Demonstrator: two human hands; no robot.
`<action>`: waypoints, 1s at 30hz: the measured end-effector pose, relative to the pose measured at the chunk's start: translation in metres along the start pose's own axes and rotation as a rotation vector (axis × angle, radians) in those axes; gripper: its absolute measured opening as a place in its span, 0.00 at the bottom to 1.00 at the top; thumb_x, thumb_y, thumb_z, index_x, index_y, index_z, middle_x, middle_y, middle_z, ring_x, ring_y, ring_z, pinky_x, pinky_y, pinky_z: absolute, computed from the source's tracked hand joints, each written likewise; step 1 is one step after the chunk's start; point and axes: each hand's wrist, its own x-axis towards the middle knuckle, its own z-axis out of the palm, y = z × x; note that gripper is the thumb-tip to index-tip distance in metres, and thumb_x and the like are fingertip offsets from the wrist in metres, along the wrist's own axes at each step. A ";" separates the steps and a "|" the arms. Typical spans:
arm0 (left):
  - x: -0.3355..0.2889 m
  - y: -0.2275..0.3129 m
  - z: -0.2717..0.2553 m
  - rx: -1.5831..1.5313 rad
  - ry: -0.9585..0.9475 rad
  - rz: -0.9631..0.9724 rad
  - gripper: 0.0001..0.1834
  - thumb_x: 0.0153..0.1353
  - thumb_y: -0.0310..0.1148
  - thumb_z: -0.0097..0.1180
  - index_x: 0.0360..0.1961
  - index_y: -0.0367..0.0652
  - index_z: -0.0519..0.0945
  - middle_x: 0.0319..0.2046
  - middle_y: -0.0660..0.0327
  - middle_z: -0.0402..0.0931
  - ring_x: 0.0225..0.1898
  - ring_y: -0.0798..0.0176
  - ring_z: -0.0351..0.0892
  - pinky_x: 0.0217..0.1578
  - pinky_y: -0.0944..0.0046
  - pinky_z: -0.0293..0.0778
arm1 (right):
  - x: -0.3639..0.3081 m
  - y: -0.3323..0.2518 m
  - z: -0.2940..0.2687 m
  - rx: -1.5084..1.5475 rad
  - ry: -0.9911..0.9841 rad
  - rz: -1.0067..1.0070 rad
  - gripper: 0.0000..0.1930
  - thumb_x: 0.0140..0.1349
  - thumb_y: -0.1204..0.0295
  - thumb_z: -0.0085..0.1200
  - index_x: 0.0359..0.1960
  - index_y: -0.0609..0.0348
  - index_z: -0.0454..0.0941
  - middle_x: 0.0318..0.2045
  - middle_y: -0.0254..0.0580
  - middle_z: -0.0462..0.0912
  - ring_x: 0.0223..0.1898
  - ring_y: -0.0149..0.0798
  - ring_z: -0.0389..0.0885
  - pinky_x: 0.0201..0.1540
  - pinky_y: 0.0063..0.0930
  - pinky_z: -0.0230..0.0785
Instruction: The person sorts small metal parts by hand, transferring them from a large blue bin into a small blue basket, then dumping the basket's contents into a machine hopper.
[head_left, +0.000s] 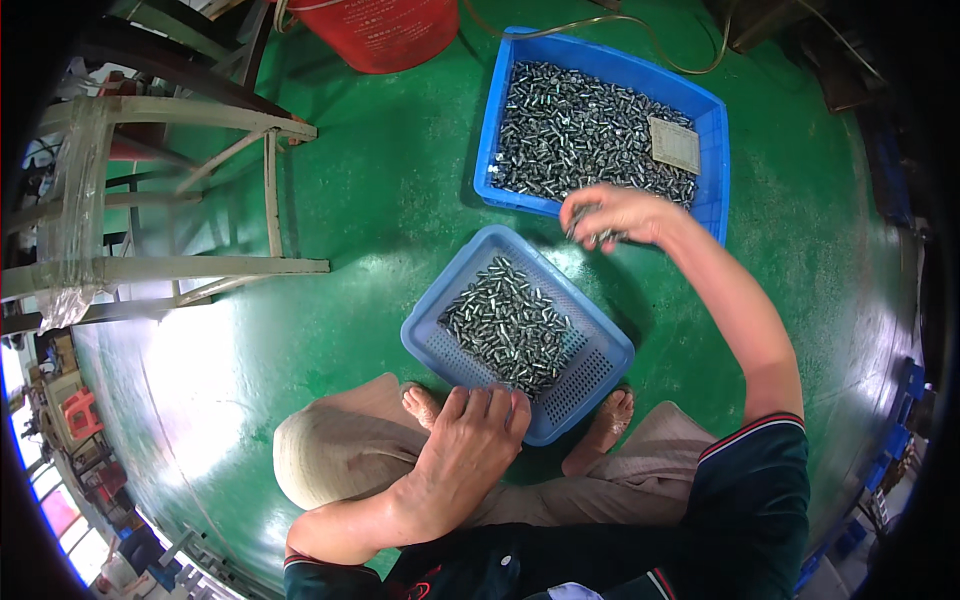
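Note:
A light blue perforated plastic basket [591,384] sits between my feet with a heap of small shiny metal pins [505,325] in it. My left hand [468,443] is curled over its near rim, fingers bent. Beyond it, to the right, a deeper blue plastic bin [612,56] holds a thick layer of similar metal pieces [575,130]. A worn paper card [675,146] lies on top of those at the right. Just outside the bin's near edge, my right hand [625,214] is closed around a clutch of metal pins [590,222].
A red bucket [378,32] stands on the green floor [375,190] at the far side. On the left is a wooden frame [200,268] with plastic wrapped round one post. A thin hose [640,25] runs behind the bin. My bare feet [606,430] flank the basket.

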 end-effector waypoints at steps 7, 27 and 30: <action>0.001 -0.008 0.009 0.023 0.016 0.031 0.27 0.44 0.41 0.57 0.44 0.37 0.69 0.36 0.57 0.67 0.37 0.62 0.68 0.41 0.63 0.63 | 0.037 0.039 0.092 -0.613 -0.085 -0.677 0.22 0.46 0.62 0.57 0.44 0.56 0.72 0.37 0.41 0.76 0.34 0.32 0.74 0.35 0.29 0.71; 0.070 0.038 -0.050 -0.140 -0.142 0.100 0.22 0.49 0.37 0.53 0.44 0.37 0.70 0.42 0.50 0.70 0.42 0.50 0.70 0.45 0.56 0.65 | 0.043 0.026 -0.076 -0.621 0.703 0.309 0.44 0.30 0.42 0.61 0.55 0.37 0.62 0.59 0.42 0.53 0.58 0.58 0.51 0.44 0.54 0.63; 0.069 0.046 -0.058 -0.121 -0.181 0.065 0.22 0.49 0.38 0.53 0.44 0.37 0.70 0.43 0.50 0.70 0.42 0.50 0.70 0.45 0.56 0.65 | 0.062 0.041 -0.092 -0.606 0.589 0.273 0.42 0.31 0.44 0.60 0.54 0.38 0.63 0.55 0.38 0.62 0.55 0.49 0.61 0.45 0.46 0.66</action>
